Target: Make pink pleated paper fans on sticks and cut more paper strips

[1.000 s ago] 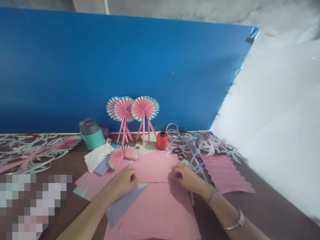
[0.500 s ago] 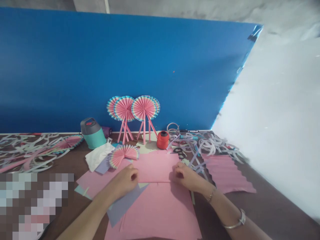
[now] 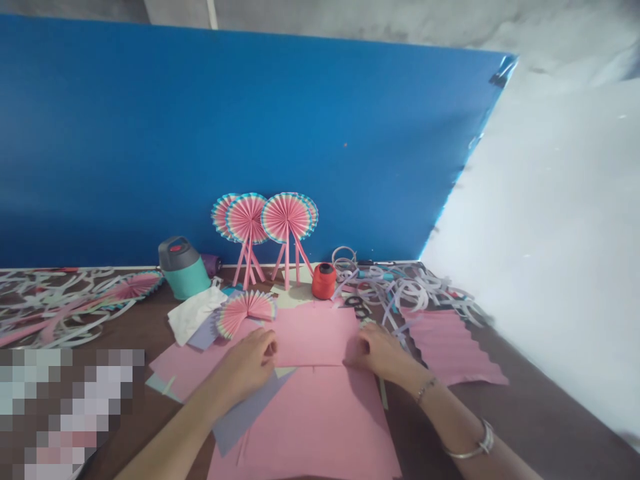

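Observation:
A pink sheet with a straight front edge (image 3: 315,337) lies between my hands, over a larger pink sheet (image 3: 320,420). My left hand (image 3: 255,357) is closed at its left edge, fingers pinched on it. At the right edge my right hand (image 3: 373,347) has its fingers curled together on the same sheet. Under my left forearm are a purple-grey sheet (image 3: 245,410) and another pink sheet (image 3: 175,367). A half-open pleated fan (image 3: 245,313) rests just beyond my left hand. Bracelets circle my right wrist.
Round pink fans (image 3: 287,217) stand against the blue panel (image 3: 300,120). Before them are a teal container (image 3: 185,270), a red object (image 3: 324,281) and black scissors (image 3: 357,305). Paper strips (image 3: 410,293) heap at both sides; a pleated pink sheet (image 3: 455,347) lies right.
My right hand has shifted slightly at the sheet's right edge, its fingers lower and flatter. My left hand stays nearly in place. The whole view has moved slightly.

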`<state>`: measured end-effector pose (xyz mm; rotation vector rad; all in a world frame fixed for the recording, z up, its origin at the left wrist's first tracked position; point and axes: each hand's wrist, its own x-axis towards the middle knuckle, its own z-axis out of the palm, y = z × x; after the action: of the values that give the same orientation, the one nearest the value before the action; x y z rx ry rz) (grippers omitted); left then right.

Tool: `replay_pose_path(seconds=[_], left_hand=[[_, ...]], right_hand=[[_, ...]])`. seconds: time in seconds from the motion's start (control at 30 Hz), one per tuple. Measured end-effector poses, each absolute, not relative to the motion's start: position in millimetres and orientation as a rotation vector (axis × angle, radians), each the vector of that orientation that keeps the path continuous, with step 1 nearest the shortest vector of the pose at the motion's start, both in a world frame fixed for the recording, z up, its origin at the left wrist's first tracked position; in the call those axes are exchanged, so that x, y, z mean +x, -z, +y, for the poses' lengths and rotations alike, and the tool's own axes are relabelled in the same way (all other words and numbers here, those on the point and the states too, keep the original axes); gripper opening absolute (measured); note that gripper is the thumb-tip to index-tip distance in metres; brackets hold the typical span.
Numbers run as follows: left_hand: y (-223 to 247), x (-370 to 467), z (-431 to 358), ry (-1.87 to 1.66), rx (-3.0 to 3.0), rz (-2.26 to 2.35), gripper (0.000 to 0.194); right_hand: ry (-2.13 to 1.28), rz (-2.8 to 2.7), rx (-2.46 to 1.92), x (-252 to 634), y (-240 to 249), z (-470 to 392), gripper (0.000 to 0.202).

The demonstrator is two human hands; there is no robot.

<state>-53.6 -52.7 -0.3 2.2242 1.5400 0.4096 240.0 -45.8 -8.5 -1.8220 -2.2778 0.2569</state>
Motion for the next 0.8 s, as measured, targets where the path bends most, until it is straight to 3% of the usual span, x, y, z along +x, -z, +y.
replay_pose_path(seconds=[0.13, 0.23, 0.43, 0.8], left_hand=[[1, -52, -57, -0.290, 2.475, 1.372, 0.064], [3, -49, -59, -0.172, 2.612, 1.263, 0.077], [3, -44, -64, -0.107, 2.689, 1.199, 0.080], [-6, -57, -52, 0.061, 2.495, 1.252, 0.067]], right_hand=[[-0.260, -2.243, -1.962, 241, 4, -48, 0.039], [-0.268, -2.235, -2.028, 240, 4, -48, 0.044], [-0.249, -2.256, -2.011, 240, 6, -48, 0.043], [-0.332, -2.196, -1.953, 253, 6, -48, 0.041]])
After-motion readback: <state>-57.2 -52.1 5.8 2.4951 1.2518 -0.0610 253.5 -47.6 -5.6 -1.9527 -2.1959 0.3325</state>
